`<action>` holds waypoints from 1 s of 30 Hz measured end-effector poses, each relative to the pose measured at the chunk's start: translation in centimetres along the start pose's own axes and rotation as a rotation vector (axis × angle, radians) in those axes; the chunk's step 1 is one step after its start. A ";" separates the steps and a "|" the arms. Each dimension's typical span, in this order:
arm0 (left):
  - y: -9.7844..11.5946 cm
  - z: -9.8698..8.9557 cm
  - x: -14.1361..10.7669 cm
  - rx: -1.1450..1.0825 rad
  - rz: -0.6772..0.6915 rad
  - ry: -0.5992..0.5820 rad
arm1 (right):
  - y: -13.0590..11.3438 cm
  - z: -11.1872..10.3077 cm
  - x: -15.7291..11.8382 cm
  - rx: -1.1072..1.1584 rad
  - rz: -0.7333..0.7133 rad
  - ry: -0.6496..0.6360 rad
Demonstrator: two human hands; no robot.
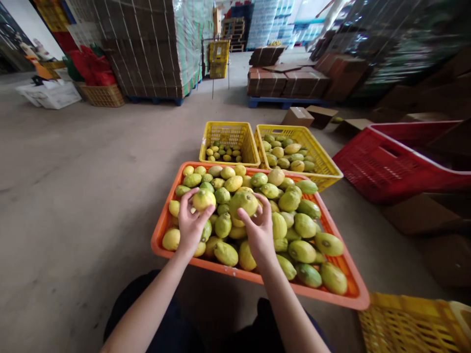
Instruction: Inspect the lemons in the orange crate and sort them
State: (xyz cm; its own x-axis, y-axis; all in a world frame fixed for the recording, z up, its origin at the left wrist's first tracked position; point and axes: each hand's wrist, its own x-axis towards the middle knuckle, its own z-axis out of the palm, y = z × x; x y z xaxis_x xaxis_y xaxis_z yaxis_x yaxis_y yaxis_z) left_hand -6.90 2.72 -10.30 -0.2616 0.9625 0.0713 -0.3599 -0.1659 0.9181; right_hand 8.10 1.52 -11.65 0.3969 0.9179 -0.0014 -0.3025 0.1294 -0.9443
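Observation:
An orange tray point(312, 296) in front of me is heaped with yellow and green oval fruits that look like lemons. Over its left part, my left hand point(195, 218) grips a pale yellow-green lemon point(204, 199) between thumb and fingers. A bigger, greener lemon point(243, 203) is in my right hand point(259, 225), the thumb on its near side and the fingers around its right. Both held lemons are side by side, a little apart, just above the pile. Their undersides are hidden from view.
Behind the tray, a yellow crate point(230, 125) holds small lemons and another yellow crate point(324, 169) larger ones. At right are a red crate point(371, 166) and cardboard boxes point(423, 215). A yellow crate point(408, 318) sits near right; wrapped pallet stacks point(143, 49) stand farther back.

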 end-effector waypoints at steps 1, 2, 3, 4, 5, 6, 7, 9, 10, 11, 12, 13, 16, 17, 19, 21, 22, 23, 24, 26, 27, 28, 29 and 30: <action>0.0 0.0 -0.1 0.015 0.037 -0.029 | 0.0 0.0 -0.1 -0.023 -0.033 -0.009; -0.1 0.0 -0.2 0.028 0.069 -0.055 | 0.1 0.1 -0.2 -0.037 -0.053 -0.013; -0.2 0.0 -0.3 0.040 0.097 -0.075 | 0.2 0.1 -0.2 -0.050 -0.063 -0.014; -0.3 0.0 -0.4 0.051 0.122 -0.091 | 0.3 0.2 -0.2 -0.061 -0.068 -0.009; -0.4 0.0 -0.4 0.059 0.142 -0.103 | 0.4 0.2 -0.3 -0.070 -0.071 0.001; -0.5 0.0 -0.4 0.065 0.154 -0.114 | 0.6 0.3 -0.3 -0.075 -0.073 0.010; -0.6 0.0 -0.4 0.069 0.161 -0.123 | 0.6 0.3 -0.4 -0.075 -0.074 0.018; -0.8 0.1 -0.3 0.069 0.166 -0.138 | 0.5 0.3 -0.5 -0.063 -0.077 0.023; -0.8 0.0 -0.2 0.066 0.166 -0.144 | 0.4 0.3 -0.6 -0.057 -0.080 0.023; -0.9 0.0 -0.2 0.062 0.165 -0.150 | 0.2 0.3 -0.7 -0.054 -0.086 0.024; -0.9 0.0 -0.2 0.060 0.164 -0.155 | 0.1 0.3 -0.7 -0.054 -0.093 0.026; -1.0 0.0 -0.2 0.058 0.166 -0.160 | -0.1 0.3 -0.8 -0.055 -0.099 0.028; -1.1 0.1 -0.3 0.064 0.196 -0.169 | -0.7 0.3 -0.9 -0.047 -0.112 0.023; -1.1 0.2 -0.4 0.069 0.213 -0.170 | -0.8 0.4 -0.9 -0.042 -0.116 0.018; -1.2 0.4 -0.6 0.075 0.238 -0.165 | -1.0 0.5 -0.9 -0.034 -0.123 0.009; -1.2 0.7 -0.8 0.071 0.233 -0.160 | -1.2 0.5 -1.0 -0.024 -0.123 0.008; -1.0 0.8 -0.8 0.058 0.211 -0.158 | -1.3 0.5 -1.1 -0.019 -0.116 0.014; -0.9 0.9 -0.8 0.034 0.169 -0.152 | -1.4 0.5 -1.1 -0.014 -0.100 0.024; -0.6 1.0 -0.8 -0.007 0.098 -0.144 | -1.6 0.5 -1.2 -0.007 -0.076 0.035; 0.1 1.1 -0.7 -0.138 -0.124 -0.119 | -1.8 0.4 -1.4 0.028 -0.015 0.054; 0.4 1.0 -0.6 -0.215 -0.251 -0.103 | -1.9 0.4 -1.4 0.065 0.021 0.055; 0.8 1.0 -0.5 -0.288 -0.369 -0.083 | -2.1 0.3 -1.3 0.114 0.058 0.053; 1.1 1.0 -0.4 -0.351 -0.467 -0.059 | -2.2 0.3 -1.2 0.169 0.096 0.054; 1.3 0.9 -0.4 -0.399 -0.543 -0.030 | -2.2 0.3 -1.1 0.225 0.135 0.062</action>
State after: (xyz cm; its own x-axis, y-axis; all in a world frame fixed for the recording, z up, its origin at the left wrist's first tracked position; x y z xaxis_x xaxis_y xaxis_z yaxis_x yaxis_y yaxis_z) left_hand -6.43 2.36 -8.77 0.0726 0.9364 -0.3433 -0.7384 0.2818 0.6126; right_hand 8.07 0.33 -9.46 0.3905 0.9085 -0.1490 -0.5385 0.0941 -0.8374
